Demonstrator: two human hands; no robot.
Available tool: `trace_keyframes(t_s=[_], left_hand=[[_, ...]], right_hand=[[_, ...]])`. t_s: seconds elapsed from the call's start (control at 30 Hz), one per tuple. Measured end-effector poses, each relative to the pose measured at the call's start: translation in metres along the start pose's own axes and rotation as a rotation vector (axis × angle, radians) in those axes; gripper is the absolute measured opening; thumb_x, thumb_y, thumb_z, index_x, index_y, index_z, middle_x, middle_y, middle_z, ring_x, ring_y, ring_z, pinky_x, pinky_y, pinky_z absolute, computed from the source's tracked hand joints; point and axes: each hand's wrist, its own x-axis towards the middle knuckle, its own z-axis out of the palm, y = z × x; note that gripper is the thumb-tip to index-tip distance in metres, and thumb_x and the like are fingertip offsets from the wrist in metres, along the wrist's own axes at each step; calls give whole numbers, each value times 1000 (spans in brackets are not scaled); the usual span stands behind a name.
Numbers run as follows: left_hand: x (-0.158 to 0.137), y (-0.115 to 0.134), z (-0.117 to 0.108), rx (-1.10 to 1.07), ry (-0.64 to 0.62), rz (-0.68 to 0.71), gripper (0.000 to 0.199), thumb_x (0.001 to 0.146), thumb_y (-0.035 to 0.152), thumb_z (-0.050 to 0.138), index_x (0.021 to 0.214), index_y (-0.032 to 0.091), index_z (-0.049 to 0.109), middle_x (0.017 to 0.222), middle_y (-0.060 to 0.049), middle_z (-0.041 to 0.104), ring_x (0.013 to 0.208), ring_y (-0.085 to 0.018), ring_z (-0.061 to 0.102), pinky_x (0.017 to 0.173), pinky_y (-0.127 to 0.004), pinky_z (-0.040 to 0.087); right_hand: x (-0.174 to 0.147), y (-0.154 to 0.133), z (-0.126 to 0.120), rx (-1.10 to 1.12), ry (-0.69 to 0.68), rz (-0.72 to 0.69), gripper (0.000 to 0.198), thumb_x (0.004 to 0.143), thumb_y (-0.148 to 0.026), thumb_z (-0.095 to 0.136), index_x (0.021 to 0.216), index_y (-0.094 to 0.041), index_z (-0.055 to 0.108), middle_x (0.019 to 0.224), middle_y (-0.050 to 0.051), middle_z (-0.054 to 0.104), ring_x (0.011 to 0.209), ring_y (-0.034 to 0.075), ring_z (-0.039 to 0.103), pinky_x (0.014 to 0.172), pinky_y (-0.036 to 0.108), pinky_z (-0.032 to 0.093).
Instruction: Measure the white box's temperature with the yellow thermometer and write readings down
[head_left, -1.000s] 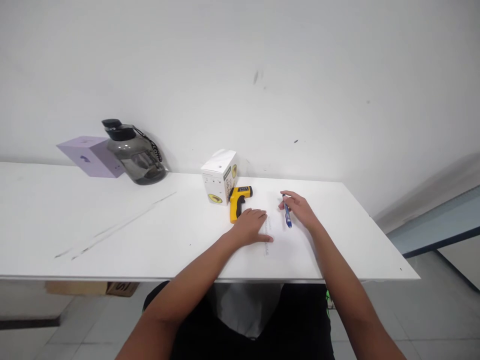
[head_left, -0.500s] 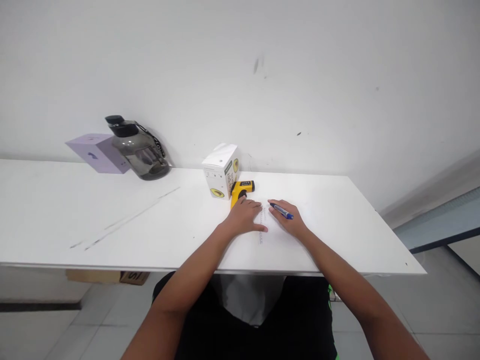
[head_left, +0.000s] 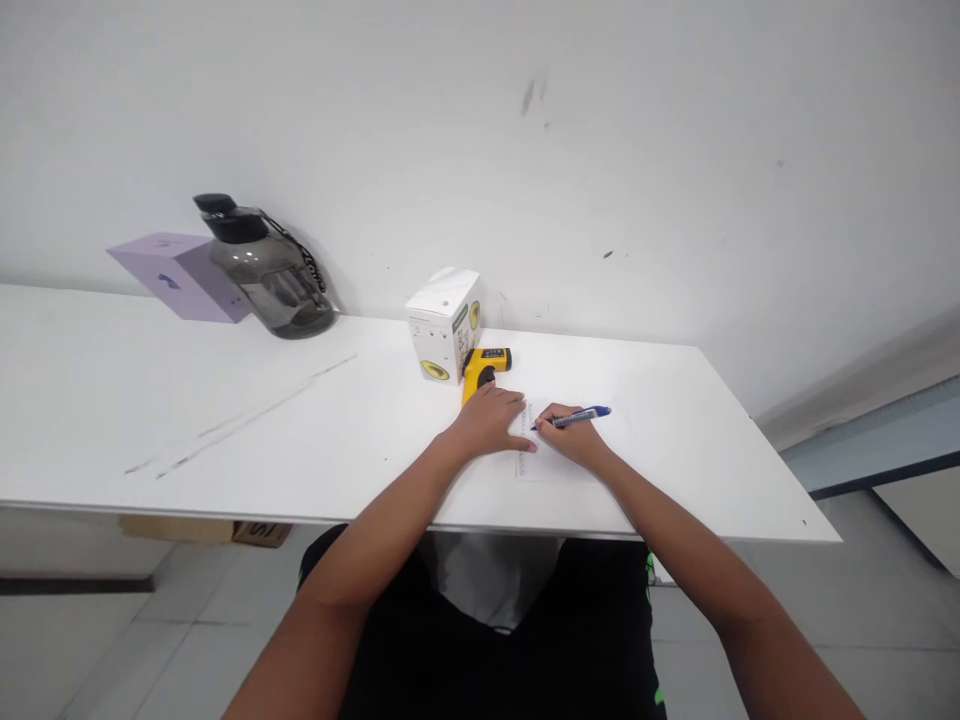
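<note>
My right hand [head_left: 570,438] grips a blue pen [head_left: 581,416], its tip down at the sheet of paper [head_left: 555,466], near a column of small handwriting. Flat on the paper's left edge lies my left hand [head_left: 491,422], fingers stretched out and thumb apart. Just beyond its fingertips is a yellow and black infrared thermometer gun [head_left: 487,362], its handle partly hidden by that hand. Behind the thermometer gun stands a white carton [head_left: 439,330] with avocado pictures.
A grey water bottle [head_left: 274,285] with a black lid stands at the back left against a lilac box [head_left: 184,280]. The white table [head_left: 285,440] meets the wall behind and ends at the right. A cardboard box [head_left: 202,530] shows below the table.
My right hand has turned the pen so its end points right, with the tip lower on the paper. The view has shifted slightly. My left hand stays on the paper.
</note>
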Motion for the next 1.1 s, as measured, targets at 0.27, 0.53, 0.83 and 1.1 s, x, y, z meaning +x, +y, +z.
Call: trace_keyframes(t_s=[0.27,0.53,0.83,1.1], left_hand=[[0,0,-1,0,3,0,73,68,75,56,117,21,59,132,-8,55,122,-28,49,109,-44,23],[0,2,-2,2,-20,-13,74,69,76,54,118,21,59,134,-9,54,122,-28,48,109,-44,22],[-2,4,-5,-7,-34,-23,74,69,75,55,119,20,58,134,-10,53,124,-29,47,110,-45,20],[-2,4,-6,-11,-28,-20,72,70,74,55,117,20,59,132,-10,55,123,-30,46,110,-45,22]], right_hand=[[1,1,1,-37,-19,13,15,73,-30,53,66,-20,61,67,1,64,66,16,57,64,29,44],[0,-2,1,-75,-26,30,15,73,-30,52,65,-20,60,67,0,63,66,16,55,63,28,42],[-1,1,1,-50,-35,27,14,71,-29,53,65,-20,60,65,0,62,65,16,55,61,28,42],[0,0,2,-91,-7,20,16,73,-30,51,64,-20,59,62,-1,60,61,15,52,58,28,40]])
